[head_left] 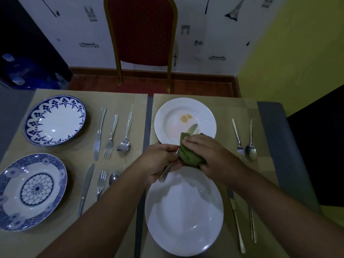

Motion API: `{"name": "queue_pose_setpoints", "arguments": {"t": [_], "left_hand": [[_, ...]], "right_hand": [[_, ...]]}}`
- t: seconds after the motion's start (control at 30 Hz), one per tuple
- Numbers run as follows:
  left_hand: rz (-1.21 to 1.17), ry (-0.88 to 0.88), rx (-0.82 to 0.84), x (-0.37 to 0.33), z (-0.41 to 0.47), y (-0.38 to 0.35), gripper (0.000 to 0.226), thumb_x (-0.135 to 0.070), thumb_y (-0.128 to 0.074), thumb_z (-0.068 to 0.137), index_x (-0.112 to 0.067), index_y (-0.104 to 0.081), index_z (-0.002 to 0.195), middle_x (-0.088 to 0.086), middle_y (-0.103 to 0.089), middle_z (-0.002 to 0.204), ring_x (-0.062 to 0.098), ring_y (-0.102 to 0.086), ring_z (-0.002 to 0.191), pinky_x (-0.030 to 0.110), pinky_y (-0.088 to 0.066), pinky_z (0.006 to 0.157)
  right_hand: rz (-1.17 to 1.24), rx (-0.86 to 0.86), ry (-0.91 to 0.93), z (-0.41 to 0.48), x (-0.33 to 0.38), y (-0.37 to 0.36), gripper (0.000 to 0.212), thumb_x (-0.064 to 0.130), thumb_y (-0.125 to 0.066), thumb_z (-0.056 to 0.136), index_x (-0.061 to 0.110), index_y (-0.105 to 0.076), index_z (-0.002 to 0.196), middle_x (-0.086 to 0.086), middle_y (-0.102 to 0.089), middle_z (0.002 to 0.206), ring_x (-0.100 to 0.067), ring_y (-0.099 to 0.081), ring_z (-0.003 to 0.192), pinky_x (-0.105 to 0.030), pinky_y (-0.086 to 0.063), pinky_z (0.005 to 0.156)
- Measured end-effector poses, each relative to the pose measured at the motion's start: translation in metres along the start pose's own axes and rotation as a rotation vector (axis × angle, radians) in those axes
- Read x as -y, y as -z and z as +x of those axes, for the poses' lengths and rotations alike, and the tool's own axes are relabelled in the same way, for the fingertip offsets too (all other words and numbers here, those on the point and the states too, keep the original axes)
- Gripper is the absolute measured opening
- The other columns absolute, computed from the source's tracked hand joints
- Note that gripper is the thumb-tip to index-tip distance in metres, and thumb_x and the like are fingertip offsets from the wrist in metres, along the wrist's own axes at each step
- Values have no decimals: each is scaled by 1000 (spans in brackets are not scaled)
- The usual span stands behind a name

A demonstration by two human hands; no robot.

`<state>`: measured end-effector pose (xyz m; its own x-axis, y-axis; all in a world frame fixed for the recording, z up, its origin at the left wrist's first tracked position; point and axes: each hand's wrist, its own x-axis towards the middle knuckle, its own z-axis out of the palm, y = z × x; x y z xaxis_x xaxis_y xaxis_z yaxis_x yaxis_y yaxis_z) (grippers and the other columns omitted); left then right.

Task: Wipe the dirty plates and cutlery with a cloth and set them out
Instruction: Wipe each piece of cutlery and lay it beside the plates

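Everything here hangs around the near white plate (184, 211), the big one right in front of the person. Just past its far rim, the left hand (160, 162) has its fingers curled tight round the handle of a knife (191, 128). The right hand (206, 155) squeezes a green cloth (188, 153) folded round the blade. Only the blade tip pokes out, over the far white plate (171, 116), which has a yellow smear (186, 118) on it. The hands and cloth hide that plate's closest edge.

Right of the near plate lie a second knife (236, 224) and 1 more piece I can't identify, because the right forearm covers part of it. Further out on that side are a fork (239, 142) and a spoon (251, 146).

Left of the near plate there's a flower-centre blue plate (31, 190), and beyond that one a blue-rimmed plate (54, 121). Each has its own knife, fork and spoon beside it. It all sits on tan placemats (232, 108).

Way beyond the near plate stands a red chair (141, 32) with a gold frame, against wallpaper (204, 34) with black sketch prints. Any lettering on it is too blurry to read. Off to the far left are some blue water jugs (16, 71).
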<state>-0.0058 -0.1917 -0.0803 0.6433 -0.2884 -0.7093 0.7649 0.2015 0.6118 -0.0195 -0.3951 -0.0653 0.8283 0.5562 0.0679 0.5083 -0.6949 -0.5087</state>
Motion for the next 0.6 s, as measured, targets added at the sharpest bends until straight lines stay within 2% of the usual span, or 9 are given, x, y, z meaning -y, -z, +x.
{"name": "queue_pose_setpoints", "arguments": {"t": [0.1, 0.17, 0.23, 0.3, 0.37, 0.47, 0.6], "left_hand": [[66, -19, 23, -3, -5, 6, 26, 13, -55, 94, 2, -72, 110, 17, -77, 94, 19, -76, 75, 24, -59, 63], [131, -21, 13, -4, -8, 8, 25, 12, -55, 94, 1, -73, 109, 13, -77, 87, 12, -72, 66, 21, -55, 58], [136, -38, -3, -2, -8, 5, 25, 11, -55, 95, 1, -73, 109, 12, -75, 87, 12, -70, 66, 20, -51, 57], [112, -50, -2, 1, -8, 3, 26, 13, -53, 94, 3, -72, 109, 14, -73, 88, 15, -68, 69, 20, -47, 54], [115, -52, 14, 3, -8, 6, 26, 14, -53, 94, 5, -70, 112, 12, -72, 88, 15, -66, 71, 19, -46, 52], [107, -18, 45, 6, -11, 14, 26, 11, -55, 94, 3, -71, 114, 8, -72, 82, 14, -65, 71, 20, -47, 52], [14, 17, 33, 6, -13, 16, 23, 1, -56, 97, -7, -76, 108, 9, -72, 89, 16, -66, 70, 21, -45, 49]], "right_hand": [[19, 39, -41, 3, -9, -1, 66, -13, -64, 70, 3, -55, 134, -11, -54, 138, -25, -45, 132, -32, -28, 114], [49, 3, -136, 5, -16, 2, 67, -14, -62, 70, 5, -56, 134, -10, -55, 138, -25, -45, 133, -29, -25, 116], [25, 7, -108, 3, -13, 0, 65, -11, -63, 69, 5, -58, 132, -10, -57, 136, -24, -46, 131, -27, -24, 116], [7, 62, 8, -4, -2, -8, 63, -7, -65, 67, 5, -60, 129, -10, -58, 133, -23, -49, 128, -31, -29, 114], [21, 75, 44, -7, 2, -11, 63, -9, -64, 65, 5, -62, 127, -10, -60, 131, -23, -51, 125, -32, -32, 111], [34, -14, -133, 4, -15, 0, 64, -13, -62, 63, 5, -63, 125, -11, -61, 129, -26, -52, 123, -29, -29, 112], [18, -121, -313, 8, -28, 14, 65, -14, -58, 66, 6, -60, 129, -12, -59, 132, -28, -49, 123, -26, -30, 107]]}}
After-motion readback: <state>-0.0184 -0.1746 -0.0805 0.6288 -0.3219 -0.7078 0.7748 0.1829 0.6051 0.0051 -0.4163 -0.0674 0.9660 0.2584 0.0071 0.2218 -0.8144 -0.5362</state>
